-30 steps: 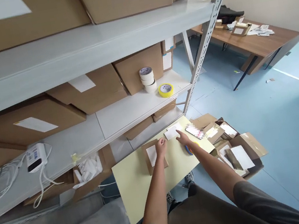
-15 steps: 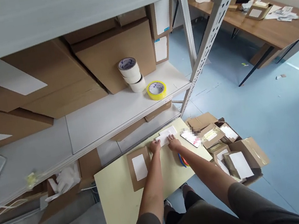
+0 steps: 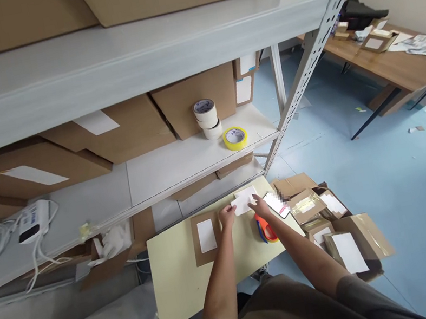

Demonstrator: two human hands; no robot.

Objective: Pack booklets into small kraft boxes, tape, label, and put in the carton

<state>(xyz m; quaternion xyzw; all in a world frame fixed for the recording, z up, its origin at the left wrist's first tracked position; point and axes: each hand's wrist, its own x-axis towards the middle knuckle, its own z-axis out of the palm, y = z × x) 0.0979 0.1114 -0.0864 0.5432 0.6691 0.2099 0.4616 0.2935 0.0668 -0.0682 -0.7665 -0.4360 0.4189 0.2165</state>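
Observation:
My left hand (image 3: 228,216) pinches the left edge of a white paper slip (image 3: 241,206) over the cream table. At the slip's right side is my right hand (image 3: 260,206), its thumb and fingers drawn together on a white bit of it; the exact hold is too small to see. Just behind lies another white paper piece (image 3: 247,192). A flat brown cardboard piece with a white label (image 3: 207,236) rests left of my left hand. Below my right hand sits a round orange-and-blue object (image 3: 265,228), partly covered by my forearm. A phone (image 3: 277,204) lies beside my right hand.
The cream table (image 3: 176,276) stands against a grey metal shelf (image 3: 165,170). On the shelf are stacked white tape rolls (image 3: 207,118), a yellow tape roll (image 3: 235,138), cartons and a power strip (image 3: 34,219). An open carton (image 3: 364,237) of small boxes is on the floor, right.
The head view has tilted up, showing more of the upper shelf. My right hand has gone from lying flat on the white paper to curled fingers at its right side. My left hand keeps its pinch.

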